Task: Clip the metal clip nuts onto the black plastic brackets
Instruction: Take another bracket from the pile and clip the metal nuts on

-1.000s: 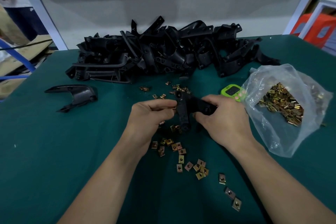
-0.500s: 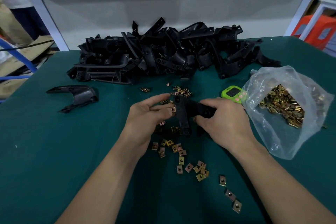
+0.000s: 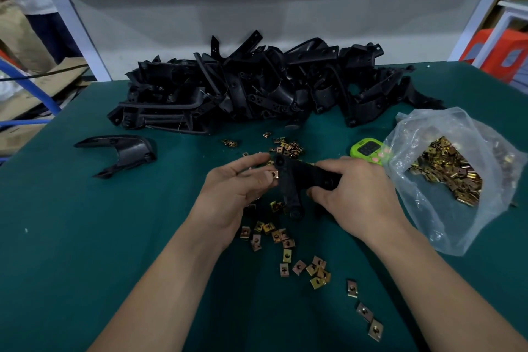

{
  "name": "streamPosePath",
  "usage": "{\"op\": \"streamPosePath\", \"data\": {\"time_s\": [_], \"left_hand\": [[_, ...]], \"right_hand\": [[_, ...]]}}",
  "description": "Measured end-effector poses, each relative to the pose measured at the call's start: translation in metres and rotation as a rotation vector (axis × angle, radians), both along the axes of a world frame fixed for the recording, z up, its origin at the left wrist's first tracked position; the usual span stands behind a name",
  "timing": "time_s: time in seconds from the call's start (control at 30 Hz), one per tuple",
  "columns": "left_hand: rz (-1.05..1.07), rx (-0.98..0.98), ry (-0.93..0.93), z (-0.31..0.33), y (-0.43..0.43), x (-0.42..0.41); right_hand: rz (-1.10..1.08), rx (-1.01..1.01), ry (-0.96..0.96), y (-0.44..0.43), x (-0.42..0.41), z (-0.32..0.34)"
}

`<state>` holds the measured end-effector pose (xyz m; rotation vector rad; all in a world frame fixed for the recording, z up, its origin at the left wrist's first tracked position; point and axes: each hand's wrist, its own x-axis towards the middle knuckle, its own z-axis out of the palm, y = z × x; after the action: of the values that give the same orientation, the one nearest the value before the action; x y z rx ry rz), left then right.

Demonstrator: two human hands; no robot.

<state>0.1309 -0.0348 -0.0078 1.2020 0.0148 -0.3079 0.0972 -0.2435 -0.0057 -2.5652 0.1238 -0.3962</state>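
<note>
Brass-toned clip nut [image 3: 274,174], thumb-pushed by the spread-fingered left hand [image 3: 234,188] at 9 o'clock of the black bracket [image 3: 289,183] clamped in the right hand [image 3: 357,194], may skew and pop loose.

No legible text, label, brand name, number or sign is found in the head view. The display of the green timer [image 3: 368,148] is seen as a dark panel; its digits are too small and blurred to be read, and the marks on its buttons cannot be made out. Faint dark marks are seen on the cardboard [image 3: 40,88] at the left edge, but no characters can be distinguished in them.
</note>
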Motion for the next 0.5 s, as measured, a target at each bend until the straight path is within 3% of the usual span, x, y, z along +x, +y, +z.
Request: {"op": "streamPosePath", "data": {"time_s": [0.23, 0.5], "left_hand": [[0.252, -0.019, 0.067, 0.0, -0.007, -0.005], [0.202, 0.2, 0.003, -0.001, -0.023, -0.016]], "right_hand": [[0.002, -0.117, -0.097, 0.016, -0.004, -0.005], [-0.085, -0.206, -0.118, 0.013, -0.011, -0.004]]}}
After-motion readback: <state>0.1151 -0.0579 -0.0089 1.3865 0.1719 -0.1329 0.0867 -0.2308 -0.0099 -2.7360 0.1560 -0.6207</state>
